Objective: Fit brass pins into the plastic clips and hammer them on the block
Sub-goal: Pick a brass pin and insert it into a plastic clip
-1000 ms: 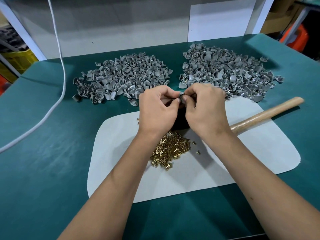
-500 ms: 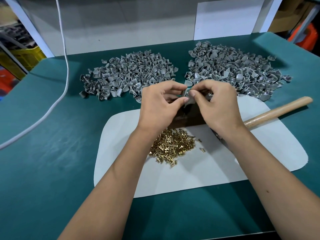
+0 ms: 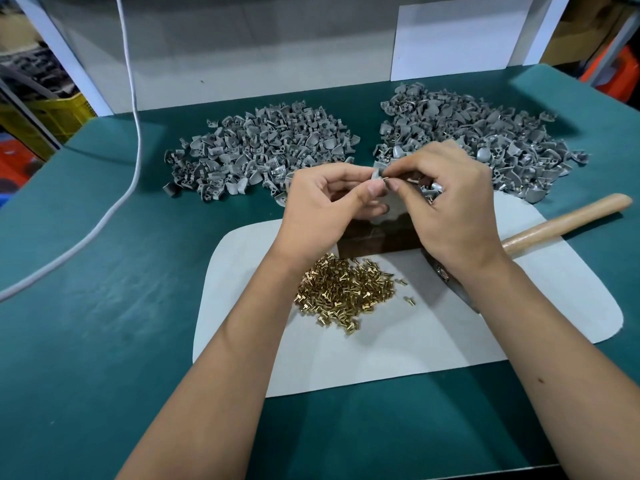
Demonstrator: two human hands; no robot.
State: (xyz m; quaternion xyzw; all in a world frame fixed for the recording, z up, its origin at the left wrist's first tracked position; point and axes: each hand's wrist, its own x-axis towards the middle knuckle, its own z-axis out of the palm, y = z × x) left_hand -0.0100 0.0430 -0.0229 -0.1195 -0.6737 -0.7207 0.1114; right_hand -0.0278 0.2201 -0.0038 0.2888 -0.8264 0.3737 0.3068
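Note:
My left hand [image 3: 329,199] pinches a small grey plastic clip [image 3: 376,174] between thumb and forefinger, above the dark wooden block [image 3: 377,239]. My right hand [image 3: 450,206] pinches a brass pin [image 3: 386,179] whose tip is at the clip. A heap of brass pins [image 3: 343,292] lies on the white mat [image 3: 398,344] just in front of the block. The hammer's wooden handle [image 3: 568,218] points to the right; its metal head [image 3: 450,282] is mostly hidden under my right wrist.
Two heaps of grey clips lie on the green table [image 3: 104,306]: the left heap [image 3: 263,154] and the right heap [image 3: 485,133]. A white cable [image 3: 135,133] runs down the left side. A white board stands at the back.
Both hands have lifted a little and shifted right with the clip between them. The thumbs have parted slightly, so the clip and pin show more.

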